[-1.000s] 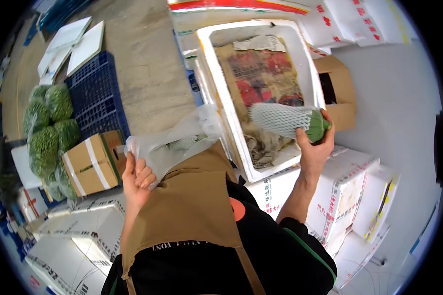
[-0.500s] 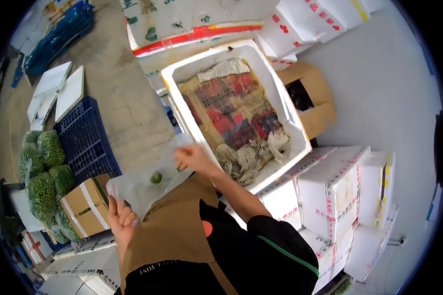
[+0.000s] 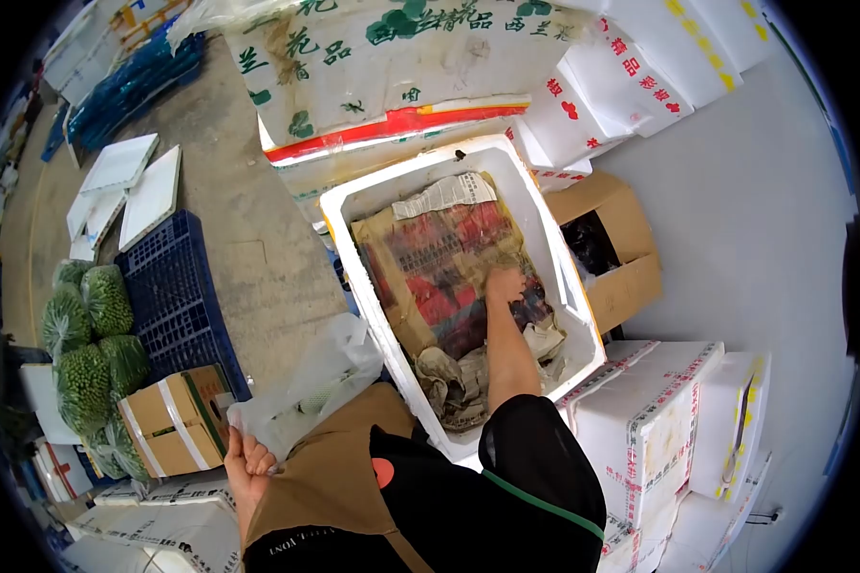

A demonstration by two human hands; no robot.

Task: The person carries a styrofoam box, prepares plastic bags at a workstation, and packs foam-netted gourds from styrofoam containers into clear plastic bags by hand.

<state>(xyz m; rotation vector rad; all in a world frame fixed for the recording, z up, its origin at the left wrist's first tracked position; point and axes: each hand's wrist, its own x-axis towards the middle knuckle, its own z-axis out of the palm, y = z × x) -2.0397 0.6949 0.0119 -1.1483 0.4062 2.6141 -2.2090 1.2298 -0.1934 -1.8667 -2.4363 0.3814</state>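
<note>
My left hand (image 3: 250, 456) is closed on the edge of a clear plastic bag (image 3: 339, 368), which spreads out to the right over my brown apron (image 3: 320, 473). Something pale green shows faintly through the bag. Inside a white foam box (image 3: 361, 277), my right hand (image 3: 506, 285) is at the printed newspaper (image 3: 430, 253) lining it. Its fingers are blurred, and I cannot make out whether they grip the paper. Crumpled damp paper (image 3: 440, 374) lies at the box's near end.
Stacked white foam boxes (image 3: 664, 411) stand at the right, larger ones (image 3: 401, 72) behind. An open cardboard box (image 3: 631, 282) sits beyond the foam box. To the left are a blue pallet (image 3: 177, 296), a taped carton (image 3: 172, 425), bags of green produce (image 3: 86, 382) and foam lids (image 3: 153, 196).
My right hand has left the plastic bag and moved right, into the foam box onto the newspaper. The left hand keeps its hold on the bag. The view has shifted slightly.
</note>
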